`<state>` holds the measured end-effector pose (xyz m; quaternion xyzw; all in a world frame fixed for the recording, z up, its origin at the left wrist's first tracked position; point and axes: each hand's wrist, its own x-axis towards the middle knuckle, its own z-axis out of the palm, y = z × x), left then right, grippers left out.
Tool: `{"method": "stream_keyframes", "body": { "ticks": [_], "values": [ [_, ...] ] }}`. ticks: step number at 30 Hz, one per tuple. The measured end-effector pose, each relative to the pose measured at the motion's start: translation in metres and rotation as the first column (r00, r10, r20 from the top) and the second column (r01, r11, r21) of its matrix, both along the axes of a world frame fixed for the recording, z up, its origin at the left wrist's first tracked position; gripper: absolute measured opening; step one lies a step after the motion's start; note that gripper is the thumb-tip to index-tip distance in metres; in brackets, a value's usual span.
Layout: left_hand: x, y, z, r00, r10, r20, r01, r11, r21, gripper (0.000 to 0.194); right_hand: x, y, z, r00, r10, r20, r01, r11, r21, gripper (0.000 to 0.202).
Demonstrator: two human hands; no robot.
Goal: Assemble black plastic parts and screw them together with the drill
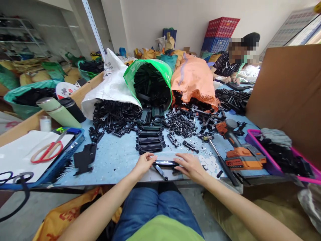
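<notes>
At the front edge of the blue table, a long black part [166, 163] lies crosswise between my hands. My left hand [145, 163] pinches its left end between thumb and fingers. Around its right end are the fingers of my right hand [189, 164]. A thin black arm with a round tip [160, 172] slants down from beneath the part. Just beyond my hands is a stack of similar black parts [150, 140]. Small loose black pieces [181, 124] are heaped behind, to the right of the stack.
White [110, 83], green [165, 72] and orange [192, 75] sacks spill black parts. Right are a hammer [220, 159], a cordless drill [240, 154] and a pink-rimmed basket [273, 160]. Left, red scissors [47, 152] lie on a blue basket [77, 137]. A person [229, 67] works at the back right.
</notes>
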<state>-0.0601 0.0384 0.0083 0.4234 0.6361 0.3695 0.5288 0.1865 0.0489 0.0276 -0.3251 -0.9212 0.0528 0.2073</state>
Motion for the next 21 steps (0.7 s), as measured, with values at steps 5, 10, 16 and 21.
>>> {"method": "stream_keyframes", "body": {
  "ticks": [5, 10, 16, 21],
  "values": [
    [0.013, -0.032, -0.01, 0.948, 0.127, -0.29, -0.045, 0.961, 0.272, 0.029, -0.06, -0.007, -0.003, 0.994, 0.11, -0.028, -0.111, 0.991, -0.069, 0.042],
    [0.044, -0.056, -0.006, 0.631, -0.097, -0.77, 0.16, 0.987, 0.006, 0.032, -0.077, -0.002, -0.02, 0.984, 0.128, -0.12, -0.157, 0.948, -0.278, 0.041],
    [0.053, -0.049, 0.0, 0.548, -0.165, -0.82, 0.195, 0.979, -0.067, 0.04, -0.072, 0.003, -0.02, 0.961, 0.068, -0.267, -0.18, 0.888, -0.423, 0.039],
    [0.052, -0.048, -0.003, 0.538, -0.152, -0.829, 0.158, 0.984, -0.077, 0.043, -0.075, 0.001, -0.019, 0.972, 0.055, -0.228, -0.153, 0.886, -0.438, 0.04]
  ]
}}
